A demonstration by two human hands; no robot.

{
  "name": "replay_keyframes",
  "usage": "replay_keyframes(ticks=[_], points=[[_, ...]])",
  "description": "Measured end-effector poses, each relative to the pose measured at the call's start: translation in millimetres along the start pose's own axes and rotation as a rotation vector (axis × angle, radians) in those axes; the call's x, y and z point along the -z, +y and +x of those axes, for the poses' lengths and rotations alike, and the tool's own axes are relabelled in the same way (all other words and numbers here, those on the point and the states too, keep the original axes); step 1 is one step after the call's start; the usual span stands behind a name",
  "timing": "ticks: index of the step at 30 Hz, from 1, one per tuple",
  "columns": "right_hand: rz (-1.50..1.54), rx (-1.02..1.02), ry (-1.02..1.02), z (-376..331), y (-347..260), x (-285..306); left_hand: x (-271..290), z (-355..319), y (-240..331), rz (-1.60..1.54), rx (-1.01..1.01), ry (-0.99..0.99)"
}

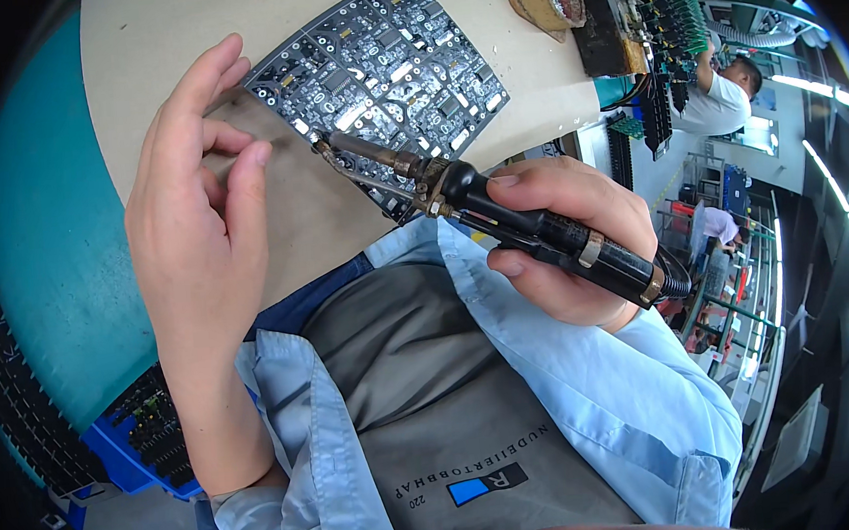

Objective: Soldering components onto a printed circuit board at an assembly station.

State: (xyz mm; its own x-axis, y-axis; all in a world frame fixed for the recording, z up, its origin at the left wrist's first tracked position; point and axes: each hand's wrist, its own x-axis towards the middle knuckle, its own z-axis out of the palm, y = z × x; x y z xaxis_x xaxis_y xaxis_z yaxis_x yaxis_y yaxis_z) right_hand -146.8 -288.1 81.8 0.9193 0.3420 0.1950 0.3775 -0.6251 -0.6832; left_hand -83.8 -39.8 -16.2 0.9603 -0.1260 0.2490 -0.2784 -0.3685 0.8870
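Note:
A dark printed circuit board panel (389,39), filled with small chips and solder pads, lies on the beige work surface (295,249). My right hand (592,194) grips a black soldering iron (565,238) that has a thin solder-feed tube fixed along its side. The iron's tip is at the panel's near-left edge; whether it touches a pad I cannot tell. My left hand (193,197) is beside the panel's left corner, thumb apart from the partly bent fingers, with nothing visible in it. Its fingertips are close to the panel edge; contact is unclear.
A round brown tub (546,0) stands beyond the panel, near a dark stand (604,16). A teal mat (59,241) covers the left side. Below it, a blue bin (128,463) holds more boards. A person (723,96) works further right.

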Motion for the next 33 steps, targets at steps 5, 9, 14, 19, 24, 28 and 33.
replay_keyframes(ticks=[5,9,14,19,24,28,33], points=[[-0.006,0.007,-0.002,1.3,-1.5,-0.3,2.6,-0.5,1.9,0.017,0.006,0.002],[-0.007,0.0,-0.006,-0.6,-0.5,0.3,0.3,0.0,0.9,0.007,0.004,-0.001],[-0.006,-0.011,-0.02,-0.1,-2.1,0.9,1.6,-0.7,2.1,-0.006,0.016,0.0],[0.003,0.015,-0.017,0.1,-0.7,0.6,1.6,-0.4,1.9,-0.01,0.015,0.001],[0.003,0.012,-0.028,1.3,-1.3,1.4,1.4,-0.3,1.6,0.0,0.012,0.0],[0.002,0.017,-0.032,1.4,-1.1,1.1,1.2,-0.3,2.5,0.015,0.012,0.003],[0.003,0.021,-0.028,1.9,-1.5,1.2,1.8,0.2,1.4,0.015,0.011,-0.003]])
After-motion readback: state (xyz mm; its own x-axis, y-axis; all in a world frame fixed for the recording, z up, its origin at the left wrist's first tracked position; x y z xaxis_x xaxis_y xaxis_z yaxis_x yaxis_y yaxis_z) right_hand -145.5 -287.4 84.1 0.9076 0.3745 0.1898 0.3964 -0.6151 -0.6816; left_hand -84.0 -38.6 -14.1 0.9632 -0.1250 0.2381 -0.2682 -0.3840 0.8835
